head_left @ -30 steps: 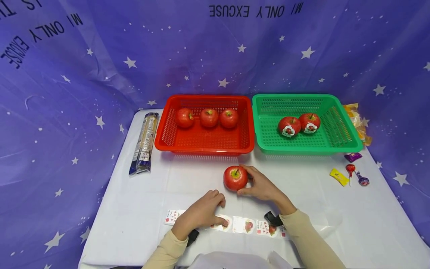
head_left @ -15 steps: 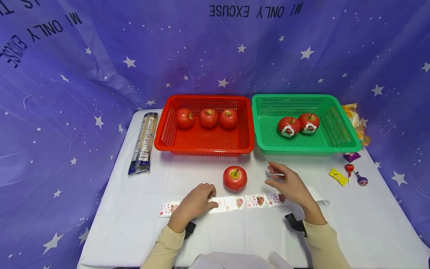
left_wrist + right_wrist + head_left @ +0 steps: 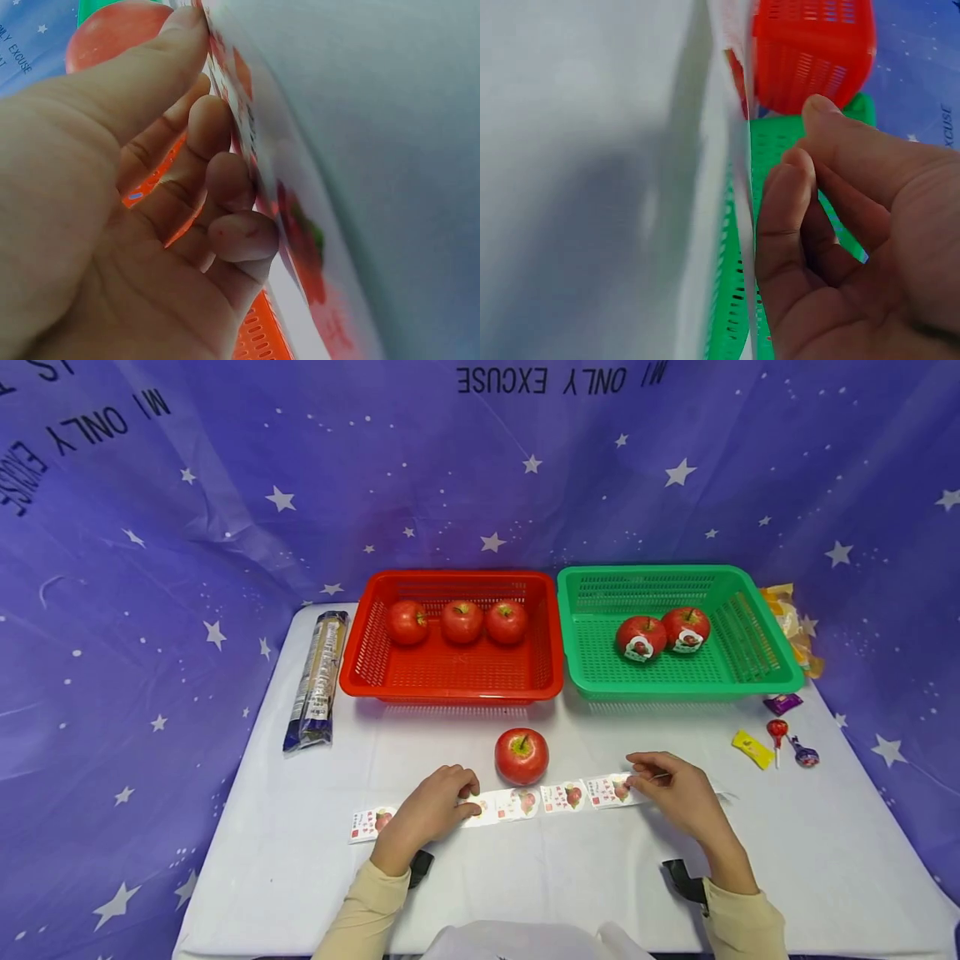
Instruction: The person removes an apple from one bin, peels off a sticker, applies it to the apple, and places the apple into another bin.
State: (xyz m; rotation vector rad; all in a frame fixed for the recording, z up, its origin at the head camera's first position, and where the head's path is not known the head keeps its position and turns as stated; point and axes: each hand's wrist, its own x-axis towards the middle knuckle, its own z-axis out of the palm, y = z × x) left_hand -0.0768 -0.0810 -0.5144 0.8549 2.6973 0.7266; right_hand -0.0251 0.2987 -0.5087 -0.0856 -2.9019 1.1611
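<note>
We see the sticker strip point(image 3: 564, 796) lying across the white tablecloth point(image 3: 540, 885), just nearer us than a lone apple point(image 3: 521, 757), where the left hand point(image 3: 431, 814), relaxed and slightly bent, rests fingertips and thumb on it, seemingly to steady it. The right hand point(image 3: 682, 793) bends its digits close together at the strip's right part, though we cannot tell whether they pinch it. Beyond, the red basket point(image 3: 457, 675) holds plain apples point(image 3: 462, 622) and the green basket point(image 3: 678, 681) labelled ones point(image 3: 642, 637), probably to keep them separate.

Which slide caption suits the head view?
Left hand and right hand at a white printed sticker strip, round red apple and red plastic basket beyond.
</note>
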